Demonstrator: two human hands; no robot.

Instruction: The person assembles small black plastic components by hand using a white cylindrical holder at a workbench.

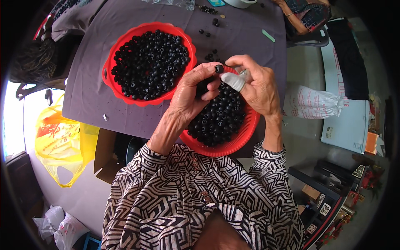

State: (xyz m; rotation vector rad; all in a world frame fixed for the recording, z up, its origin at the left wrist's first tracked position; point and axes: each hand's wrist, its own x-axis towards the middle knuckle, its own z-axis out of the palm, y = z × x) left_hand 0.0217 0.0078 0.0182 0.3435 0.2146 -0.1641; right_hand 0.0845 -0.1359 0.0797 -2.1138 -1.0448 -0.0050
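Observation:
My left hand is closed, pinching a small round black piece with a hole between thumb and forefinger; more dark pieces seem to sit in its curled fingers. Close against it, my right hand has its fingers bent, with a white cover on the thumb. Whatever its fingertips grip is hidden. Below both hands, a red ribbed bowl holds many such black pieces. To the left stands a red scalloped bowl, also filled with black pieces.
Loose black pieces lie on the grey-covered table, with a green strip at the right. Another person's arm rests at the far right. A yellow bag hangs left; a white sack stands right.

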